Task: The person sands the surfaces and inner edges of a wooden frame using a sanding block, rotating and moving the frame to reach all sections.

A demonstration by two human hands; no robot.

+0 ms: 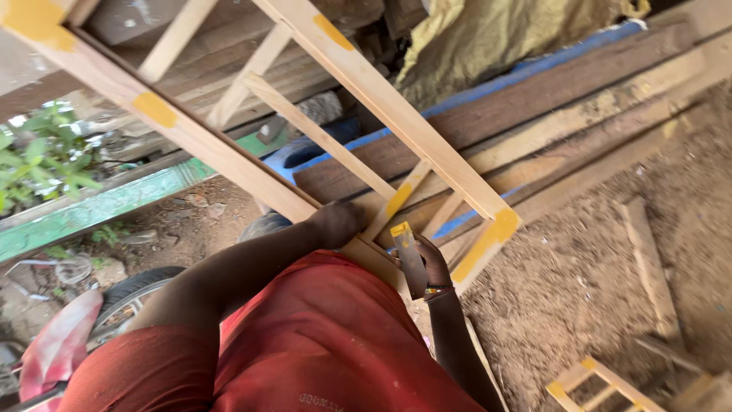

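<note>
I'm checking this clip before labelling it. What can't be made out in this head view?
- Left hand: fingers hidden behind the wooden frame.
- Right hand: grip partly covered by the scraper.
- Frame's upper end: cut off by the top edge.
- Tyre: mostly hidden by the red shirt.

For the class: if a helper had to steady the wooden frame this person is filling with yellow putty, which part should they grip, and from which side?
Probably the long outer rail of the wooden frame, on its bare wood between the yellow putty patches, coming from the open ground side. The frame leans tilted, and its near corner is taken: the left hand grips that rail and the right hand holds a putty knife there.
</note>
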